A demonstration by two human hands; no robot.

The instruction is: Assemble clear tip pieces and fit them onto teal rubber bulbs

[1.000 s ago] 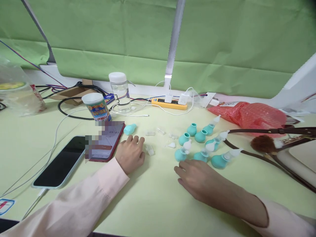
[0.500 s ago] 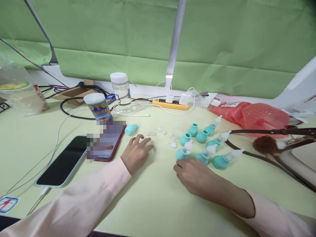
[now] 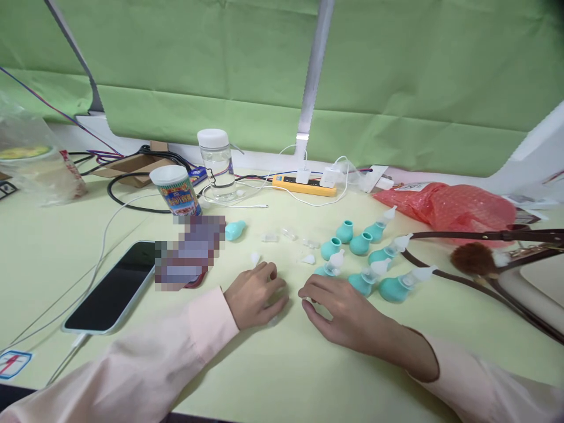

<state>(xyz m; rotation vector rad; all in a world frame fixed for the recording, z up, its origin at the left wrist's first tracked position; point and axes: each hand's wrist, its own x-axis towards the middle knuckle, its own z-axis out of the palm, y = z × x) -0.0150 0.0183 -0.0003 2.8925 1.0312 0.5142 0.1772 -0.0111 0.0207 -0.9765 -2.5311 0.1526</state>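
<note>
My left hand rests low on the table, fingers curled down over a small clear plastic piece that is mostly hidden. A white nozzle tip lies just beyond its knuckles. Facing it, my right hand has thumb and fingers bent together, with a bit of something whitish at the fingertips, too small to name. Beyond the right hand stand several teal nasal aspirators with nozzles and three open teal bulbs. Clear connectors and another white tip lie between the hands and the back.
A teal bulb lies beside a red-cased phone; a second phone is charging at left. Behind are a paper cup, water bottle and yellow power strip. A red bubble-wrap bag and brown strap lie right.
My left hand has drawn back toward me and slightly right, uncovering a white tip. My right hand has shifted a little left, so the two hands are closer together.
</note>
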